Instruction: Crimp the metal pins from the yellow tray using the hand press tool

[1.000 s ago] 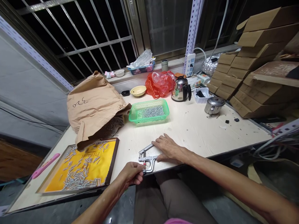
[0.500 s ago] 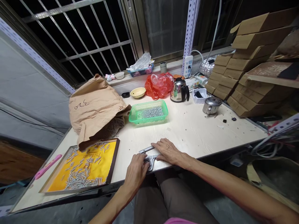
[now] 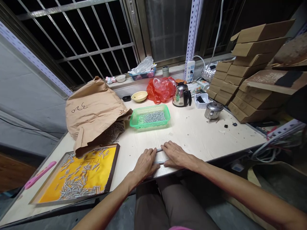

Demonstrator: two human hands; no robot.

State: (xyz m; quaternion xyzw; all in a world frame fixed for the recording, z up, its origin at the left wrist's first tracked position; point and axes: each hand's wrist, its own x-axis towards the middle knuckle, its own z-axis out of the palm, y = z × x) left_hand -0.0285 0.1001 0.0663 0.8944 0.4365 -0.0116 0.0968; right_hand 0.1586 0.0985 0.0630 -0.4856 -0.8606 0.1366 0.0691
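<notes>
1. Left hand point(image 3: 145, 163) has turned over the pliers point(image 3: 161, 162), from pinching their lower end to covering their head, knuckles up; its grip beneath is hidden, so I cannot tell it.
2. Right hand point(image 3: 177, 156) holds both handles, thumb and fingers apart; the pliers lie at the table's point(image 3: 203, 137) front edge.
3. Paper bag point(image 3: 98, 108): "320", handwritten upside down; tray point(image 3: 112, 169) lettering unclear.

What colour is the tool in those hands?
The tool looks silvery grey where it shows, best in the head view.
</notes>
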